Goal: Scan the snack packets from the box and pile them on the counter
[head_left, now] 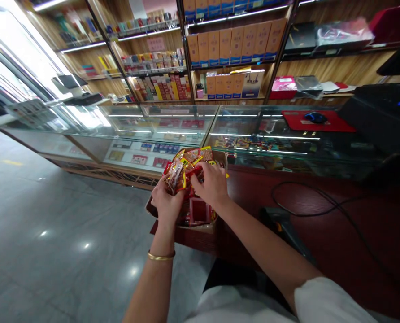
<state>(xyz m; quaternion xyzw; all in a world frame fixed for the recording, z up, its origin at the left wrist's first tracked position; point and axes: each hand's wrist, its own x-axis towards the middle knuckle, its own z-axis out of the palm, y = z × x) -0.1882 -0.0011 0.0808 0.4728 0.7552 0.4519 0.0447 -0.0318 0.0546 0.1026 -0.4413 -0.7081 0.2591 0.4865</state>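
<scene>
A cardboard box (222,157) sits at the corner of the dark red counter, filled with several shiny red and yellow snack packets (189,158). My left hand (167,199) is closed around a clear-fronted snack packet (176,176) at the box's left side, thumb toward the middle. Over the box's right half, my right hand (212,184) has its fingers curled down onto the red and yellow packets, its fingertips partly hidden among them. A red square-framed piece (200,211) lies in the near part of the box, below my hands.
Glass display cases (159,134) run behind the box. To the right are a barcode scanner (287,229), a black cable (297,215), a mouse (315,117) on a red mat (294,121) and dark equipment. Stocked shelves (233,63) line the wall; grey floor (68,233) lies left.
</scene>
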